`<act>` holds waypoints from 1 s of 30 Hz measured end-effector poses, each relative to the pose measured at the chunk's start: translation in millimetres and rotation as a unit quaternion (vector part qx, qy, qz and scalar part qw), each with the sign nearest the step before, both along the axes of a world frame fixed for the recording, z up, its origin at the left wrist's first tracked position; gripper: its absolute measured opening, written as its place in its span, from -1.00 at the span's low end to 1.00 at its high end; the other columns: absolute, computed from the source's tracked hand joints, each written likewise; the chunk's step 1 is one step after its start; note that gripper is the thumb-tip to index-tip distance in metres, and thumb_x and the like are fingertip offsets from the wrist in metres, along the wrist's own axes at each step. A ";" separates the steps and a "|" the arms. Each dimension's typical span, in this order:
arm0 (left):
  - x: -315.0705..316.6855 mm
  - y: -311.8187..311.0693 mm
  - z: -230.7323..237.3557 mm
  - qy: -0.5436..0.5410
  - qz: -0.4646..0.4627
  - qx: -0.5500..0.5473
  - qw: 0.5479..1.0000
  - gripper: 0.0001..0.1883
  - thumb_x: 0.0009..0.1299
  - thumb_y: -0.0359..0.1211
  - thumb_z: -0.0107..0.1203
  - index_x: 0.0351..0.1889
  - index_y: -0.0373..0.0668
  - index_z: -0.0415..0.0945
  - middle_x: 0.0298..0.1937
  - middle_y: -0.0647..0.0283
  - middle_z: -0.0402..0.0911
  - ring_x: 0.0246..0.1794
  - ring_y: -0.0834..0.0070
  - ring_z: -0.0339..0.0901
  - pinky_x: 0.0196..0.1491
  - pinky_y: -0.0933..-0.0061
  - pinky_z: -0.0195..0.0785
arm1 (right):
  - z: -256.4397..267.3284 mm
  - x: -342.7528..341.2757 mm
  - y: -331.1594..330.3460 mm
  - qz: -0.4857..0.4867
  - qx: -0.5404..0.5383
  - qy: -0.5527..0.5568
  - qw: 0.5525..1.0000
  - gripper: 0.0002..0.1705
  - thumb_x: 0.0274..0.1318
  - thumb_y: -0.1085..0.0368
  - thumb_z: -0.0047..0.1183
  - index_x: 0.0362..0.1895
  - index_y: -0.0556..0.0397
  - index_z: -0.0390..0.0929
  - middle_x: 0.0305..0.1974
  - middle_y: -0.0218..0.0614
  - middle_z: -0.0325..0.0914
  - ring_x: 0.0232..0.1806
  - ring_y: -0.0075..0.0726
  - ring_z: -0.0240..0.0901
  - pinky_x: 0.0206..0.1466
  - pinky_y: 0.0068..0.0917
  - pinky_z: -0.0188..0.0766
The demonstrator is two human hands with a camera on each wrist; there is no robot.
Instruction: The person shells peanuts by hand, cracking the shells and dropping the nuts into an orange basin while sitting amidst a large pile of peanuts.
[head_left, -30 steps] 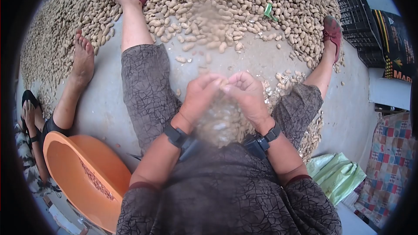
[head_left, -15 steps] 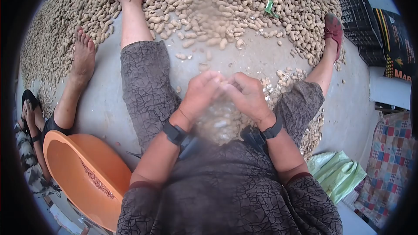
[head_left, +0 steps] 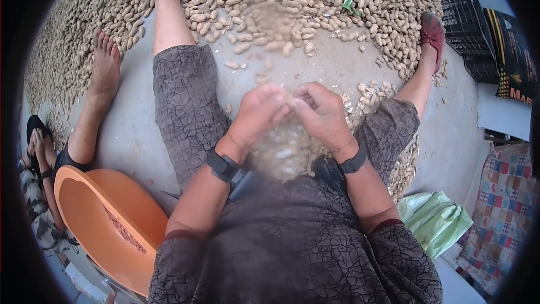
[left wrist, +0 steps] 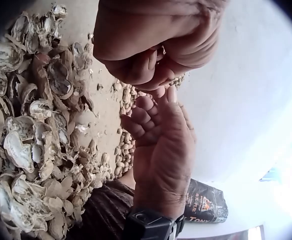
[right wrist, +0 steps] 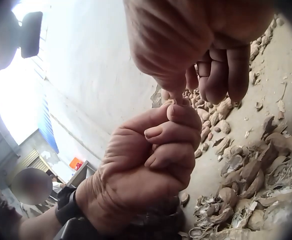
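Fingertip to fingertip, my two hands meet above a heap of broken peanut shells (left wrist: 21, 150) between my legs. The left hand (head_left: 253, 117) has curled fingers, and its thumb and forefinger pinch a small peanut (right wrist: 174, 102) at their tips. Against the same peanut, the thumb and forefinger of the right hand (head_left: 322, 117) pinch from the other side, while its other fingers bend loosely in the right wrist view. Most of the peanut is hidden by the fingertips. Split shell halves with pale insides fill the heap below.
A large pile of unshelled peanuts (head_left: 315, 0) spreads ahead, with a green scrap (head_left: 349, 2) on it. An orange basin (head_left: 84, 214) holding reddish kernels stands at left, near another person's bare foot (head_left: 106, 67). Black crates (head_left: 458, 28) and a green sack (head_left: 436, 225) are at right.
The hands stay together over the shells, and their fingers have shifted: the left fingers now spread slightly, and the right thumb shows extended toward the left fingertips. The head view has tilted slightly.
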State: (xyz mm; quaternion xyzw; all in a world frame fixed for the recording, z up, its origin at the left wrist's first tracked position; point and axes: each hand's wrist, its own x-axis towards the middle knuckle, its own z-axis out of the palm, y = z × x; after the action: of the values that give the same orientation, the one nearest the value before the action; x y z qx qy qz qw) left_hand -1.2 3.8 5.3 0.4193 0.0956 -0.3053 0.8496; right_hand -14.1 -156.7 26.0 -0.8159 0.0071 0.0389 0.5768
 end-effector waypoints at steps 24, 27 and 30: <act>-5.0 -5.1 8.7 0.047 -0.059 0.059 0.995 -0.68 0.49 -0.21 -0.15 -0.49 -0.14 0.38 -0.60 0.48 0.29 -0.68 0.75 0.13 -0.63 0.73 -0.01 | 2.9 -2.3 11.3 0.092 -0.153 -0.178 0.968 -0.71 0.13 0.24 0.03 -0.58 0.12 0.39 -0.64 -0.15 0.40 -0.61 -0.03 0.39 -0.54 -0.27 0.29; -10.7 -8.5 5.5 -0.019 -0.030 0.094 0.995 -0.68 0.48 -0.25 -0.15 -0.53 -0.14 0.36 -0.61 0.47 0.29 -0.65 0.74 0.16 -0.62 0.70 0.01 | 8.7 -7.0 20.7 0.044 -0.080 -0.164 0.982 -0.70 0.19 0.25 -0.03 -0.57 0.14 0.42 -0.64 -0.14 0.43 -0.64 -0.11 0.41 -0.55 -0.34 0.30; -15.6 -11.1 1.9 -0.139 0.008 0.177 0.974 -0.67 0.47 -0.26 -0.17 -0.55 -0.16 0.34 -0.61 0.46 0.30 -0.63 0.72 0.19 -0.59 0.66 0.05 | 5.6 -10.7 25.6 -0.005 -0.004 -0.084 0.996 -0.70 0.24 0.27 -0.08 -0.53 0.15 0.45 -0.67 -0.38 0.40 -0.62 -0.57 0.28 -0.52 -0.52 0.25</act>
State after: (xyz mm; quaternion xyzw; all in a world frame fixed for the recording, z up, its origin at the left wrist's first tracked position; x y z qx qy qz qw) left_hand -16.8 -7.2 7.2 0.6001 0.0328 -0.2157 0.7696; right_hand -24.8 -131.1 31.6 -0.8185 -0.0371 -0.0328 0.5724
